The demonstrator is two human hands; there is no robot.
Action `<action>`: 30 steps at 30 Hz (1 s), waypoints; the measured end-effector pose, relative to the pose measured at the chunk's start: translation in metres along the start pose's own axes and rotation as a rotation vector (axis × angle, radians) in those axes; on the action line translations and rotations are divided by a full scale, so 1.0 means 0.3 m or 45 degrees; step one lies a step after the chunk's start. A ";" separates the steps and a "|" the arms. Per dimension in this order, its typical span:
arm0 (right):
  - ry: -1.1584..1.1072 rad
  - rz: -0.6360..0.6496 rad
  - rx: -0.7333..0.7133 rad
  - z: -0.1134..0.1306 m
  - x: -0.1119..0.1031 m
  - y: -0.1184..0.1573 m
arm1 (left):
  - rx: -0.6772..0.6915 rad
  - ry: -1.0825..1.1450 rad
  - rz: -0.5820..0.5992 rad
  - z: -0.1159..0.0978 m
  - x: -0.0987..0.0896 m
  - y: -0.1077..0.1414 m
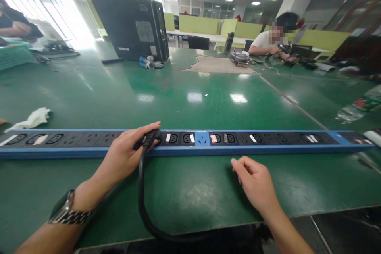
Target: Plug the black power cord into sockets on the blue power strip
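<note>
A long power strip (184,151) with a blue casing and a row of black sockets lies across the green table. My left hand (127,149) is closed around a black power plug (150,138), which sits at a socket left of the strip's middle. From the plug a thick black cable (142,190) hangs down and curves toward the table's front edge. My right hand (253,182) hovers in front of the strip, apart from it, its fingers curled with thumb and forefinger close together. Whether anything small is between them is hidden. Near the strip's middle is a blue socket (203,139).
Behind the strip stand a black computer case (133,27) and gloves (150,62). A crumpled white tissue (32,119) lies at left, a plastic bottle (361,103) at right. One person (276,39) sits across the table at right, another (13,24) at far left.
</note>
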State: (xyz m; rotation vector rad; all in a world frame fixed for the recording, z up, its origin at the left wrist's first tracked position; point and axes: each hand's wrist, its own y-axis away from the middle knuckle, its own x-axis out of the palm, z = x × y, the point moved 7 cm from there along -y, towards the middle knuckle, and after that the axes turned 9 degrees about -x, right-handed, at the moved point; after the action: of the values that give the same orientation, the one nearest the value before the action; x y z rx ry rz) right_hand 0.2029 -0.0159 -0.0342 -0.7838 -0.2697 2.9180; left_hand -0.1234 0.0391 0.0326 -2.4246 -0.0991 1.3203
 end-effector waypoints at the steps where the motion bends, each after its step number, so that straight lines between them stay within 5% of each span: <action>1: -0.005 -0.012 -0.004 0.000 -0.003 0.002 | 0.023 -0.015 0.026 -0.002 0.005 -0.007; 5: 0.002 -0.010 -0.023 -0.006 -0.003 0.000 | 0.143 -0.012 0.103 -0.020 -0.003 -0.016; 9: 0.025 -0.015 -0.032 -0.005 0.007 -0.008 | 0.096 0.100 -0.103 -0.090 -0.020 -0.017; 14: 0.001 -0.035 -0.033 -0.006 0.004 -0.009 | 0.281 0.108 0.007 -0.290 0.145 -0.056; 19: -0.188 -0.098 0.065 0.005 0.003 -0.018 | 0.314 0.124 0.052 -0.345 0.221 -0.091; 24: -0.576 0.114 0.293 0.109 0.125 -0.079 | 0.380 0.180 0.074 -0.352 0.206 -0.076; 30: -0.682 0.337 0.389 0.204 0.281 -0.148 | 0.382 0.100 0.203 -0.349 0.229 -0.086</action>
State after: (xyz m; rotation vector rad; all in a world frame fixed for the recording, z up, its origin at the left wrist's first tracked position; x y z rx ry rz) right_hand 0.1019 0.0313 -0.0143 0.0177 0.2592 3.2483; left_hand 0.0041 0.0487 0.0382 -2.2590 0.2983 1.2044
